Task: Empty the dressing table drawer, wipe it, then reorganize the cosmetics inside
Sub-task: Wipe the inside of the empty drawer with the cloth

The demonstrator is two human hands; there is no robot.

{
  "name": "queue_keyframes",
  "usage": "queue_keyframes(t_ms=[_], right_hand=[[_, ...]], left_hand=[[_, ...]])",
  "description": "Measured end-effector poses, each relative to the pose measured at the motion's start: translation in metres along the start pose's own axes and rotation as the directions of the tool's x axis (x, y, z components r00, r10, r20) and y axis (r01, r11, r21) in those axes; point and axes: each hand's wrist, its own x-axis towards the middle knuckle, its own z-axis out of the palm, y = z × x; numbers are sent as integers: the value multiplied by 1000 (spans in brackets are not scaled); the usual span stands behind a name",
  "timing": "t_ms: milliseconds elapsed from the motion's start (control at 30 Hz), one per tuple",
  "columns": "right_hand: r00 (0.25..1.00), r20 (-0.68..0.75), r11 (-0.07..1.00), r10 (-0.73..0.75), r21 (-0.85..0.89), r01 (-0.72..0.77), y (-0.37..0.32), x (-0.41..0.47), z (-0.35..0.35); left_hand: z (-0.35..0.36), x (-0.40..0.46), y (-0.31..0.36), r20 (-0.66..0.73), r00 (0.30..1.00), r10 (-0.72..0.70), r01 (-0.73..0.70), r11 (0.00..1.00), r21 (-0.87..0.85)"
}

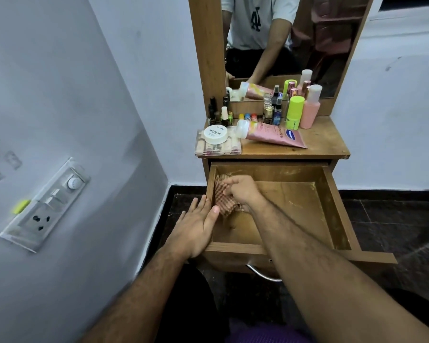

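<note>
My right hand [240,191] has its fingers curled round a checked cloth [224,198], bunched and pressed into the drawer's left side, against the inner wall, which I judge is the wiping step, with the cloth wadded so it reaches the corner. Just left of that grip, my left hand [198,226] lies flat with straight fingers on the left wall of the drawer [332,206], thumb hooked over the rim; I read that as bracing the drawer so it does not slide or twist while I scrub. Around the cloth the drawer floor shows bare wood with pale streaks toward the right and back, so emptying looks done and the wiping seems only partly through; the right half probably wants a pass. Beyond the grip, up on the tabletop [327,144], the cosmetics wait out of the way: a clear lipstick case [217,149] with a white nail polish tub [216,133] on it, directly behind the cloth; a pink tube [270,134] lying on its side to the right of those; small dark bottles [219,112] at the back; and a green bottle [295,112] touching or just beside a pink bottle [311,110], farther right. The mirror [282,33] stands behind them all. Below my right forearm, the drawer's metal handle [263,273] shows.
</note>
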Motion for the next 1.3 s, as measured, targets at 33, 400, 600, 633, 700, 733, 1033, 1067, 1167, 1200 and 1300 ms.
queue_keyframes(t_ms=[33,400,600,633,700,733,1033,1067,1167,1200,1300], right_hand=[[996,-81,998,-24,60,29,-1,5,7],[932,353,941,75,-334,50,11,-13,-19],[994,103,976,-37,-208,58,0,-16,-6],[978,209,969,20,-243,32,0,-21,-10],[899,425,910,102,-406,89,3,-35,-19],[864,493,850,103,-495,181,3,-40,-21],[866,499,356,26,-814,459,-6,-65,9],[884,467,369,-4,-821,435,-2,-65,6],[948,314,606,-56,-744,282,8,-61,-1],[969,233,693,-81,-686,222,10,-61,1],[992,91,846,-87,-520,121,10,-63,5]], left_hand=[[0,1,0,1,1000,-4,4,1000,-4],[-3,1,0,-4,1000,-12,11,990,-142],[-3,-3,2,-31,999,-31,23,969,-247],[-4,-3,2,-34,999,-35,25,967,-255],[-4,-2,1,-42,998,-40,27,961,-275],[-4,-3,1,-47,998,-41,26,958,-286],[0,0,-7,-77,994,-74,45,945,-323],[0,0,-7,-78,994,-76,48,946,-319],[0,1,-4,-85,992,-89,63,961,-270],[1,1,-4,-90,991,-98,71,962,-264],[0,-1,-3,-112,987,-111,78,962,-263]])
